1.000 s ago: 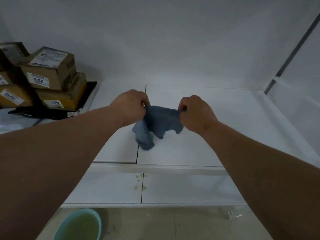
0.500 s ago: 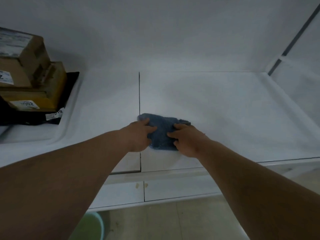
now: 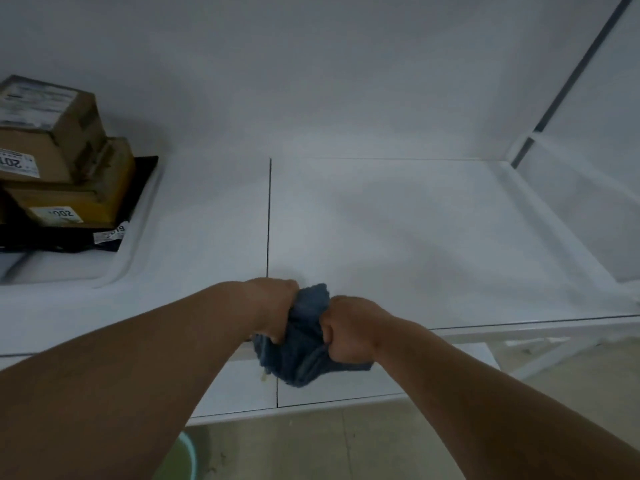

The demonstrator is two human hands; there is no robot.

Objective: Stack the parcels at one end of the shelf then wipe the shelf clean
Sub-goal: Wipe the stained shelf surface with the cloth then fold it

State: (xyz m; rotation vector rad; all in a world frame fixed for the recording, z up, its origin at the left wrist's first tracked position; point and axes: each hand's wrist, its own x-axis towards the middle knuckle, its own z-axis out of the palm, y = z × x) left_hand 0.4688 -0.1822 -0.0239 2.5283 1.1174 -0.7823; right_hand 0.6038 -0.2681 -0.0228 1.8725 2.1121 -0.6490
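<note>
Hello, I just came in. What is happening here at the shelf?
A person is cleaning a white shelf. Both hands grip a bunched blue cloth at the shelf's front edge: the left hand on its left side, the right hand on its right. The cardboard parcels are already stacked at the left end, on a flat black item.

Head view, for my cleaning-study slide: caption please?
Both hands, left hand and right hand, bunch a blue cloth at the white shelf's front edge.
</note>
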